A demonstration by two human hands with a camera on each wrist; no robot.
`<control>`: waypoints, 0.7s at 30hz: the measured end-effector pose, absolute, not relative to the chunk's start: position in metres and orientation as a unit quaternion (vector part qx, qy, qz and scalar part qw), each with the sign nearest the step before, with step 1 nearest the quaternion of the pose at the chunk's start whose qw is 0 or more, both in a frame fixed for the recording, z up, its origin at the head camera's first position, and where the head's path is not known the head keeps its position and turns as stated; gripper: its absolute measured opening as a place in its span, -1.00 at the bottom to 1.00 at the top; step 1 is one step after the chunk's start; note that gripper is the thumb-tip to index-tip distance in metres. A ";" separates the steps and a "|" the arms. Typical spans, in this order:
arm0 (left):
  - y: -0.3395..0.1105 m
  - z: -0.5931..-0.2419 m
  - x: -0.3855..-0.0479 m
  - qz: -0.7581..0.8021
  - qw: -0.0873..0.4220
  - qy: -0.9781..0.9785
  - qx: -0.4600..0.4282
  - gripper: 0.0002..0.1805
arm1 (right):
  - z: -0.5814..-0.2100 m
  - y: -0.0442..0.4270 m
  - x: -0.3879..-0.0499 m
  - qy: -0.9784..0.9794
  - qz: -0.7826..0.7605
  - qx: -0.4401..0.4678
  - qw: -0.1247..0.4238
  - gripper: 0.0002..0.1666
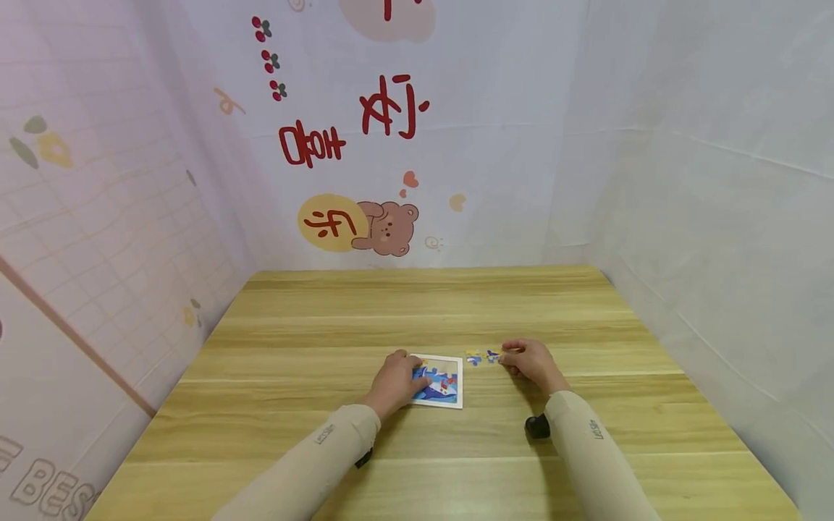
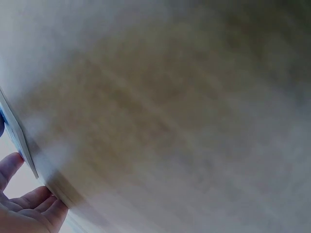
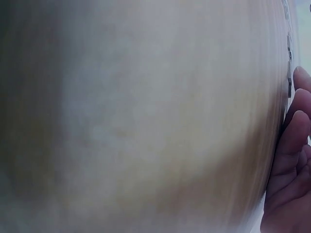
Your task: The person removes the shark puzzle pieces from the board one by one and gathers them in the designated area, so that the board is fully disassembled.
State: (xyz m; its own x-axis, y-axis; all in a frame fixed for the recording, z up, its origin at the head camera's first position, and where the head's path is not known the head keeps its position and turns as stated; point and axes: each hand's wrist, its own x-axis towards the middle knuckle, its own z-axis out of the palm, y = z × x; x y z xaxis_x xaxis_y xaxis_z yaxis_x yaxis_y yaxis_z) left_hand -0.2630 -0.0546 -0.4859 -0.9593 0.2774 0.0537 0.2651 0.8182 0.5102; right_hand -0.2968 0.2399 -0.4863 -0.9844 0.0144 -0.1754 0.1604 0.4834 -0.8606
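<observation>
A white-framed puzzle (image 1: 438, 389) with a blue sea picture lies on the table, partly filled, bare in its upper part. My left hand (image 1: 394, 381) rests on its left side, fingers spread over frame and picture; the left wrist view shows that hand (image 2: 30, 208) at the frame's edge (image 2: 22, 145). To the right of the frame lie several loose pieces (image 1: 473, 357). My right hand (image 1: 531, 362) has its thumb and fingertips at the rightmost piece (image 1: 493, 356); whether it pinches that piece is unclear. In the right wrist view the fingers (image 3: 294, 131) are beside thin pieces (image 3: 289, 73).
The wooden table (image 1: 417, 311) extends around the puzzle on all sides. Behind it hangs a white cloth (image 1: 508, 145) with red characters and a bear, and more cloth stands at the left and right. A dark wrist device (image 1: 537, 427) sits by the right sleeve.
</observation>
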 end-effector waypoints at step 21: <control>-0.065 -0.483 -0.267 0.279 0.025 0.945 0.171 -0.51 | -0.471 0.212 -0.290 0.853 -0.517 0.043 0.057 -0.58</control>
